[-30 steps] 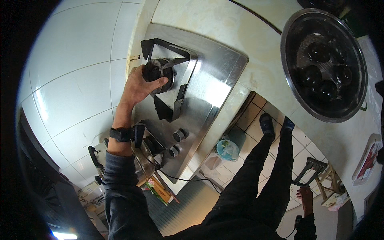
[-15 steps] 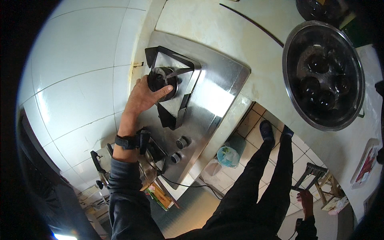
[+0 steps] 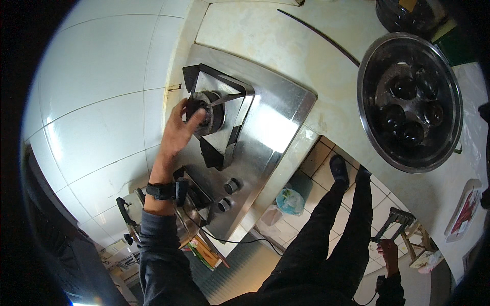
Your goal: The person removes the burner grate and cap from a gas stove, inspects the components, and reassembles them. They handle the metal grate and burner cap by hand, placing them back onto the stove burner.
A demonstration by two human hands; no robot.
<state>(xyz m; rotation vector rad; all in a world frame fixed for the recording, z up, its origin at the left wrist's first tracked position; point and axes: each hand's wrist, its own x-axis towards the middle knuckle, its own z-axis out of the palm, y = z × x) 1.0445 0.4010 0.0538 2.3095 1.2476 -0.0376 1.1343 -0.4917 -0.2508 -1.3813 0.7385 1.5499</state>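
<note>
My left hand (image 3: 179, 128) reaches over the gas stove (image 3: 273, 120), its thumb and fingers closed round a small dark round burner cap (image 3: 195, 107) at the burner's middle. Its fingers partly hide the cap. Round them lie the wider burner ring (image 3: 217, 115) and a black pan support (image 3: 245, 94). Low on the right, my right hand (image 3: 388, 251) grips the edge of a black U-shaped frame (image 3: 400, 218), held above the floor beside my legs.
A steel basin (image 3: 365, 120) with several dark shiny round things stands on the counter at right. Nearby are a packaged tray (image 3: 463, 211) and a black pot (image 3: 403, 18). A lidded pot (image 3: 186, 229) sits by my left forearm. A wooden stool (image 3: 416, 237) and a lined bin (image 3: 291, 201) stand below.
My left hand has shifted from round the wider burner ring to the small cap at its middle, uncovering more of the ring. My right hand still holds the black frame.
</note>
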